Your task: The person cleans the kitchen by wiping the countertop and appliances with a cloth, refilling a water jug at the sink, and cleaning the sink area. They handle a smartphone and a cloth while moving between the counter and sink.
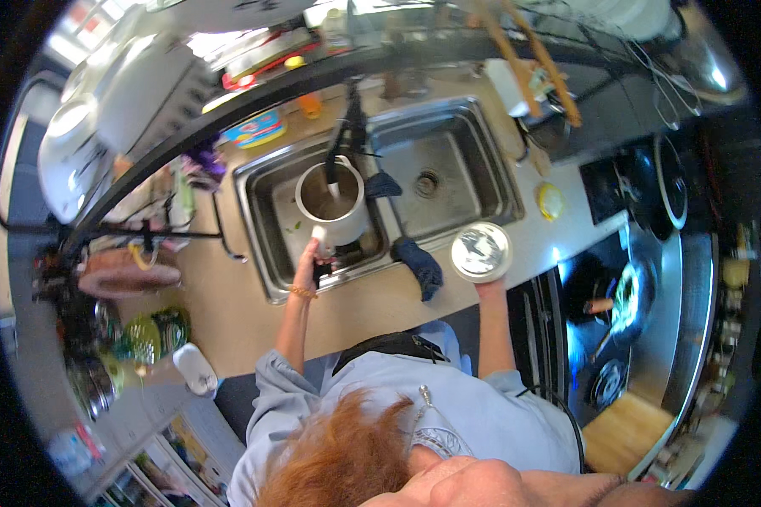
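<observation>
My left hand [314, 260] grips the handle of a white pot [345, 233], which is in or just above the left basin [269, 218] of a steel double sink. A black faucet's spout [331, 155] points into the pot, and a pale stream seems to run from its tip. The pot's inside looks brownish. Over the counter's front edge, my right hand [491, 288] holds up a round pale-rimmed lid or bowl [481, 252] with a shiny centre. Most of that hand is hidden beneath it. A dark cloth [422, 266] drapes over the sink's front rim between my hands.
A black dish rack [279, 73] arches over the sink, loaded with dishes, and wooden utensils [548, 70] hang from it. The right basin [434, 152] shows its drain. A stove with a pan [631, 291] and a wooden board [628, 431] lie right. Left stands a brown pot [127, 272].
</observation>
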The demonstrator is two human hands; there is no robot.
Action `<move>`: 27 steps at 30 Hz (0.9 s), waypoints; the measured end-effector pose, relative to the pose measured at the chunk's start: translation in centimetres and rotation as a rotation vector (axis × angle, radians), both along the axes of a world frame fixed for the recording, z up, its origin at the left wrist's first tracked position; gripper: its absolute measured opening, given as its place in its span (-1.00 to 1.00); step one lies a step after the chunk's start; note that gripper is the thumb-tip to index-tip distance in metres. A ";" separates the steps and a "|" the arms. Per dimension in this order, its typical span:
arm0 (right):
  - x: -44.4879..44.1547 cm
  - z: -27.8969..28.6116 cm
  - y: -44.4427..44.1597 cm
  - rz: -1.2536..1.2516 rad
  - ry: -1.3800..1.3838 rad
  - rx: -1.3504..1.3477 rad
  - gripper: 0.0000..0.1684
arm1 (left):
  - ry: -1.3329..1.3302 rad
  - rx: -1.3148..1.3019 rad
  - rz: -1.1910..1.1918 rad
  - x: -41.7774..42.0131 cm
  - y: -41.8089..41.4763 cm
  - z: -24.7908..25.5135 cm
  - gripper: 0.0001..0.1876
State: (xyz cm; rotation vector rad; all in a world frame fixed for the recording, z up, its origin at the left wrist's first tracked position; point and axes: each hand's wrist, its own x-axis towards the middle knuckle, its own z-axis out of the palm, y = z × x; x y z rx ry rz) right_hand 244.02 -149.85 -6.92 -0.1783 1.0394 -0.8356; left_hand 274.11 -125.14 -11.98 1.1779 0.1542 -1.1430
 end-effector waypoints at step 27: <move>0.6 -3.9 1.3 -0.031 -0.266 0.080 -0.59 | -0.006 -0.020 0.008 -0.2 0.2 1.2 -0.56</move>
